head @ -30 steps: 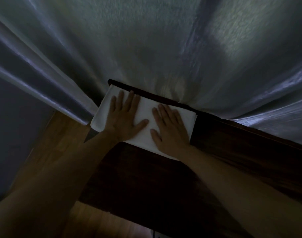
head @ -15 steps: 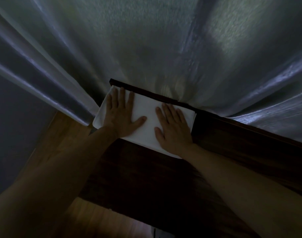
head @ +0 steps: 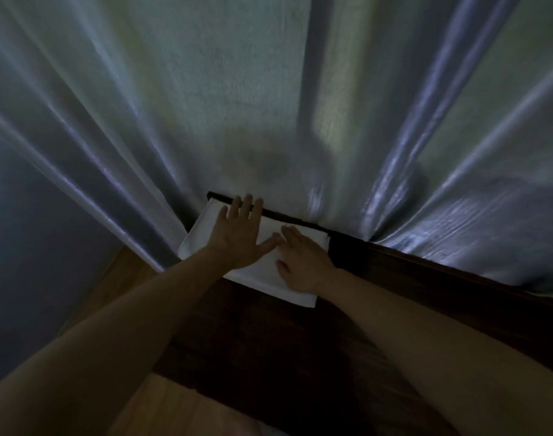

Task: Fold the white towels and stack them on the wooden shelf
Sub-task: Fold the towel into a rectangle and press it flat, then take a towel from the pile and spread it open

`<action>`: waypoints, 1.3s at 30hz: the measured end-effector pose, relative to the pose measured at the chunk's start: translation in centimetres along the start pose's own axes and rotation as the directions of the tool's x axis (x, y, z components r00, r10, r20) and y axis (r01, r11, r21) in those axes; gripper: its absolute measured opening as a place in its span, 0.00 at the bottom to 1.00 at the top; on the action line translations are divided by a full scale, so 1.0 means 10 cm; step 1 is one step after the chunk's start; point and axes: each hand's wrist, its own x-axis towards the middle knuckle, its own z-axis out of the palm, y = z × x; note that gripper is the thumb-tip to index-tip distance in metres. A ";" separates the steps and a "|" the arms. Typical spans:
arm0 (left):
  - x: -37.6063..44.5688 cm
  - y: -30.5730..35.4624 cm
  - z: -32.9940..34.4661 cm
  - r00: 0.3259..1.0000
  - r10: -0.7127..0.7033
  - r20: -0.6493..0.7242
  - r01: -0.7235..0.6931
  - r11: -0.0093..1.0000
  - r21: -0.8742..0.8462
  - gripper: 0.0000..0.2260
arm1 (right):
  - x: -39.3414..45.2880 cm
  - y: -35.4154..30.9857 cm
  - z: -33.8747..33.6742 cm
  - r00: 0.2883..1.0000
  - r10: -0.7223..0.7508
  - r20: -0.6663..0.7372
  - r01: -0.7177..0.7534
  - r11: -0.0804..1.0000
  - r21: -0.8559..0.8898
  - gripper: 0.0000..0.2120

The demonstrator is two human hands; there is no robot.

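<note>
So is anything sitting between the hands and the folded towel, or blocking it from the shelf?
Nothing visible does. The folded white towel already lies on the dark wooden shelf, by its far left corner. The right hand rests flat on it, and the left hand is spread over it. The curtain hangs behind the shelf.

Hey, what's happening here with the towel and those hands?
A person is setting a folded white towel on a dark wooden shelf that runs along a pale curtain. Both hands are open with fingers spread: the right hand lies flat on the towel, and the left hand is over its far part, fingertips reaching the shelf's back edge. The towel sits at the shelf's left end.
</note>
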 end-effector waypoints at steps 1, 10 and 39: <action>-0.06 0.12 -0.09 1.000 0.019 -0.022 -0.019 1.000 0.003 0.44 | -0.11 -0.02 -0.08 1.000 0.000 -0.010 0.000 1.000 -0.001 0.31; -0.54 1.26 -0.87 0.941 0.215 -0.262 -0.223 0.975 -0.003 0.32 | -1.29 0.07 -0.80 0.964 0.035 -0.265 -0.061 0.994 -0.089 0.23; -0.99 4.87 -1.59 0.644 0.673 -0.363 -0.739 0.670 -0.068 0.28 | -5.01 1.35 -1.50 0.552 0.603 -0.576 -0.712 0.700 0.051 0.25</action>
